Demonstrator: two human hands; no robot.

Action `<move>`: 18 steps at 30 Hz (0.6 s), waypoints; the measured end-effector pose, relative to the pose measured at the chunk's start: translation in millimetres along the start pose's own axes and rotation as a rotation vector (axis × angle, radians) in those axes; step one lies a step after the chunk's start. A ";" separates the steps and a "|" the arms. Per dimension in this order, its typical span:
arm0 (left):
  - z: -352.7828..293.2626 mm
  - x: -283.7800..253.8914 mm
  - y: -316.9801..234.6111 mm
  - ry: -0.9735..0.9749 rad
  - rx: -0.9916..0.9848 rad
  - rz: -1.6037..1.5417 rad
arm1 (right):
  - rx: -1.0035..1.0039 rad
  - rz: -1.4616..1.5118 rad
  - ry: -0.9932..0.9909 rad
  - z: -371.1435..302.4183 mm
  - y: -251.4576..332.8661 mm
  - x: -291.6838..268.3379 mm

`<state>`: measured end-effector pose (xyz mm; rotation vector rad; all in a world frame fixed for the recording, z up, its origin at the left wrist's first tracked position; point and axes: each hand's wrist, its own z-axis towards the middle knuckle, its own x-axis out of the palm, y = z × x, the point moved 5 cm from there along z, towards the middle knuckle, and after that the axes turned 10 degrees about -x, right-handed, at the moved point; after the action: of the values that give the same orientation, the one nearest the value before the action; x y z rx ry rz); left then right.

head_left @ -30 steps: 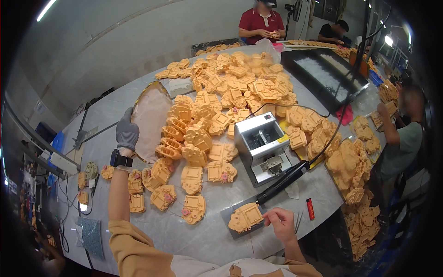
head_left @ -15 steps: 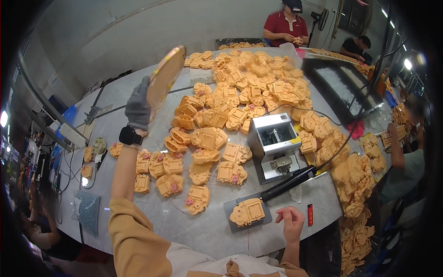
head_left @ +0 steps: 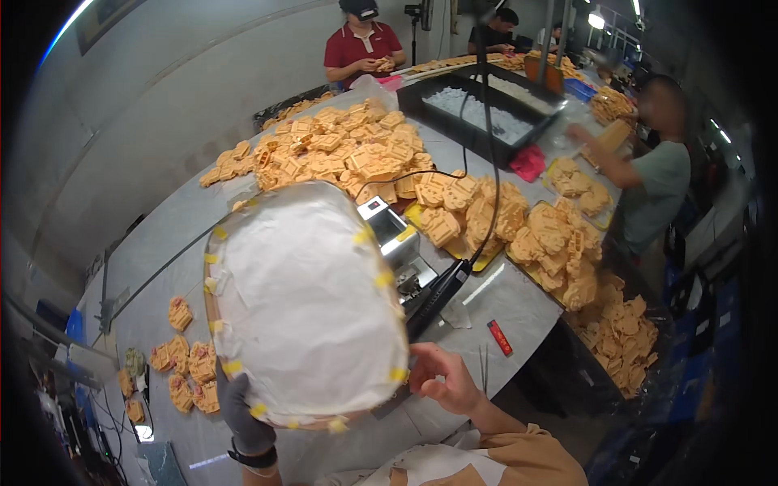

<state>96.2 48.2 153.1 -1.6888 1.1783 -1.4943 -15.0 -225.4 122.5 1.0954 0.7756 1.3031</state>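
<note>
Fingers of the gloved left hand clamp the near rim of a paper-covered board, raised flat above the desk. Right hand hangs just right of it, fingers loosely curled, empty. Board looks stiff and light, its taped paper tearable: hold by the rim.

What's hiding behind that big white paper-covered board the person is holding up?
Behind the paper-covered board peek a small metal machine and orange moulded pieces on the grey table. The table directly behind it is covered from view.
</note>
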 end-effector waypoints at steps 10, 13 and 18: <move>-58.0 106.3 30.4 1.088 0.460 1.067 | 0.168 -0.223 -1.139 -162.1 65.2 -165.6; -25.2 55.3 27.0 0.446 0.588 1.674 | -0.005 -0.324 -1.227 -173.7 99.2 -227.4; -24.1 -47.5 26.9 -0.316 0.252 1.964 | -0.045 -0.557 -0.971 -38.7 104.3 -377.0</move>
<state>67.6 81.9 113.0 -0.0427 1.4512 -0.0476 -143.5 -595.3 157.2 1.1874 0.2595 0.2310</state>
